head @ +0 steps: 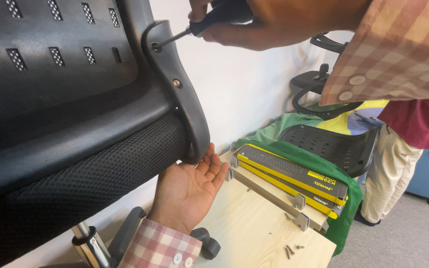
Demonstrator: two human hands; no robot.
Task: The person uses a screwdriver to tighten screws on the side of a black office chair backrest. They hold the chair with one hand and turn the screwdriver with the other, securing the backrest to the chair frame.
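On the pale wooden table [254, 233] to the lower right I see two long flat boxes [294, 178], yellow with black panels, stacked on a green cloth [346, 218]; each carries a small yellow label strip near its right end. Metal brackets [300, 211] stick out along the table's edge, and a few loose screws [291, 249] lie on the bare wood near the corner.

My right hand [269, 22], at the top, is wrapped tight around the black handle of a screwdriver [202, 25], its thin metal shaft angled down-left with the tip set in a screw hole of the armrest bracket [175, 84]. That bracket is smooth, curved black plastic fixed to the side of an office chair [65, 99], whose shell is hard plastic with rows of small rectangular vents above a coarse mesh cushion.

My left hand [189, 191] lies open, palm up, fingers spread and cupped just under the bracket's lower end, fingertips touching it, holding nothing.

Behind the table a second perforated black seat shell [333, 146] rests on the cloth, and another person [403, 164] in beige trousers stands at the right.
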